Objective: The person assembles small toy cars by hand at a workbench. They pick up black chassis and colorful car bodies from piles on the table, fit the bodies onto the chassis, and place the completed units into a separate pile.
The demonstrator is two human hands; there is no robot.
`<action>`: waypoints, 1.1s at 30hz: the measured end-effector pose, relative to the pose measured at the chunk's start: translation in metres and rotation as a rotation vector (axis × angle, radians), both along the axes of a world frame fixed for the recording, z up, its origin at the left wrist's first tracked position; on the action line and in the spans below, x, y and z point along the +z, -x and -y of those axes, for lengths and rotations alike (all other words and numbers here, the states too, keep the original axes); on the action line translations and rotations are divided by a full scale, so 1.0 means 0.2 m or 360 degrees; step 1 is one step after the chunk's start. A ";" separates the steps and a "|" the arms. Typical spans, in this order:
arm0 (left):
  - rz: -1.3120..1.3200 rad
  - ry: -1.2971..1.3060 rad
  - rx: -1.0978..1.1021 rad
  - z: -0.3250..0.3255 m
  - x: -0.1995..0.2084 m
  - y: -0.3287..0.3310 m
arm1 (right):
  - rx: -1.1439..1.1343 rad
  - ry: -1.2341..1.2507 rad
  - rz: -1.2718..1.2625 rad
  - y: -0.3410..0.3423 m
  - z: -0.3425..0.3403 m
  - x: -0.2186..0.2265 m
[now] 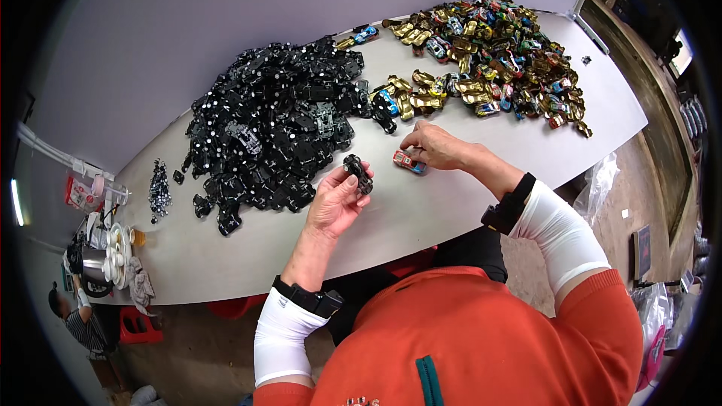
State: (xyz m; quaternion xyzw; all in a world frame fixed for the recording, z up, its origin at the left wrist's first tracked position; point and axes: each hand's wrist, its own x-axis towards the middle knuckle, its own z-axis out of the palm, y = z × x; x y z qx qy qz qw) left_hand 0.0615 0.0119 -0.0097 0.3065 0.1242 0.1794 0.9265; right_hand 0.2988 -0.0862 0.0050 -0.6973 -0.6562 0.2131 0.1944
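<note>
Your right hand [436, 147] pinches the red-and-blue toy car body [407, 162], roughly crosswise and right of the black chassis [359, 174] (itself more fore-and-aft) pinched in your left hand [336, 201].

Even light across the pale tabletop [421, 207] I watch remotely, a white tube [16, 203] glowing at far left, soft shadows, fisheye edges bending into black corners.
</note>
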 end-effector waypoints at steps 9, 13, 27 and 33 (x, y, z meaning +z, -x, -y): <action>0.0137 0.0057 0.0031 0.01 -0.01 0.03 | -0.0212 -0.0029 0.0313 0.11 0.01 0.12; 0.0209 0.0028 0.0000 0.05 0.02 0.04 | -0.0228 0.0056 0.0275 0.12 -0.03 0.04; 0.0163 -0.0338 0.0243 0.01 0.16 0.04 | -0.0319 -0.0389 -0.1321 0.43 0.10 0.38; 0.0051 -0.0462 0.0285 0.03 0.21 0.02 | -0.0355 -0.0434 -0.1283 0.45 0.10 0.36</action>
